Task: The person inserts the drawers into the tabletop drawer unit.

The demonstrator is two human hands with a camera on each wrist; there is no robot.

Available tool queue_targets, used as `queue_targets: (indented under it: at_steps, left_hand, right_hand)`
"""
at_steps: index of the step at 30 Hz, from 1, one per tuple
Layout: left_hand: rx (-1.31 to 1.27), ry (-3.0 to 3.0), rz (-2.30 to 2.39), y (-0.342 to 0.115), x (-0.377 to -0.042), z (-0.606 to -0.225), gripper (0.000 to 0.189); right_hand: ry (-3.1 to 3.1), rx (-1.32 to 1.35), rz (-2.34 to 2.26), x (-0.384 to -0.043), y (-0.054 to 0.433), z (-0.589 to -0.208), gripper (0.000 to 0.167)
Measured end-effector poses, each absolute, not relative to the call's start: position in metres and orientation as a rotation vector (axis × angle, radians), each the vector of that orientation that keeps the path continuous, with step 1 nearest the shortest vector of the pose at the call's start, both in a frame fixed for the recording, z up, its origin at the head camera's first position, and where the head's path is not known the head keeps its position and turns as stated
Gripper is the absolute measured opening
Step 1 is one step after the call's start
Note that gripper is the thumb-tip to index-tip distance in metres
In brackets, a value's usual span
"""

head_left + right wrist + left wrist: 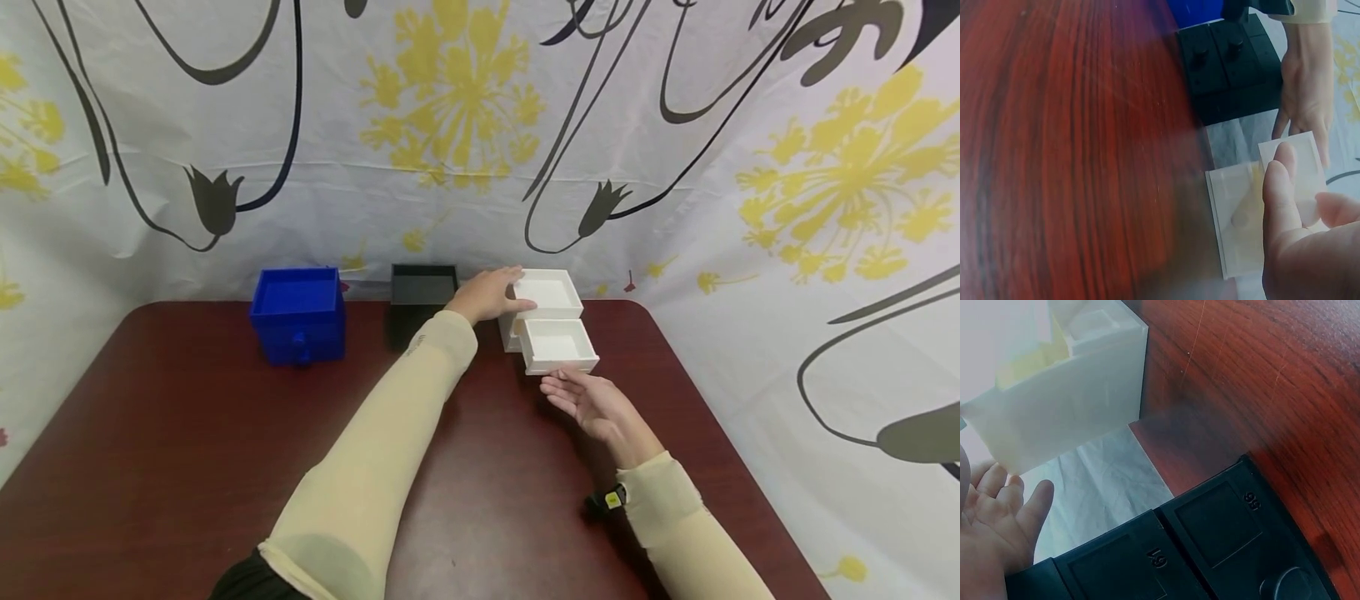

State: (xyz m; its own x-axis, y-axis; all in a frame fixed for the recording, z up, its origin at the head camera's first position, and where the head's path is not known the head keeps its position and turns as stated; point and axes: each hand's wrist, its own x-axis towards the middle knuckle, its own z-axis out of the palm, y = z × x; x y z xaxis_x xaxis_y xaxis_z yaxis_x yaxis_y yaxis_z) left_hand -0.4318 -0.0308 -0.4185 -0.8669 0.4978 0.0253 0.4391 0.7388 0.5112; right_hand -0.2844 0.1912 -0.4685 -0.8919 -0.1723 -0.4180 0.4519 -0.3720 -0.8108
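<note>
A small white drawer box [550, 292] stands near the far edge of the table, with one drawer [558, 340] pulled out toward me. My left hand [486, 296] holds the box from its left side, thumb near the front of the top and fingers toward the back. At the front of the pulled-out drawer is my right hand [592, 408], palm turned up. In the right wrist view, the thumb and a finger [1280, 187] pinch what looks like the drawer's round knob. The drawer's inside looks bare in the head view.
A black drawer box [423, 287] stands just left of the white one, partly hidden by my left arm. Further left is a blue drawer box [297, 321] with a knob. Behind the dark red table [187, 442] hangs a patterned white cloth [322, 125].
</note>
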Motion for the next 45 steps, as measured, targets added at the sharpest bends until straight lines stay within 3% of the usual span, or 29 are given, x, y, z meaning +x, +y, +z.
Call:
queue_targets:
  at_steps: [45]
  left_hand:
    - [0.763, 2.851, 0.739, -0.030, -0.433, -0.423, 0.083]
  right_hand:
    - [1.700, 0.394, -2.213, -0.301, 0.172, -0.471, 0.019]
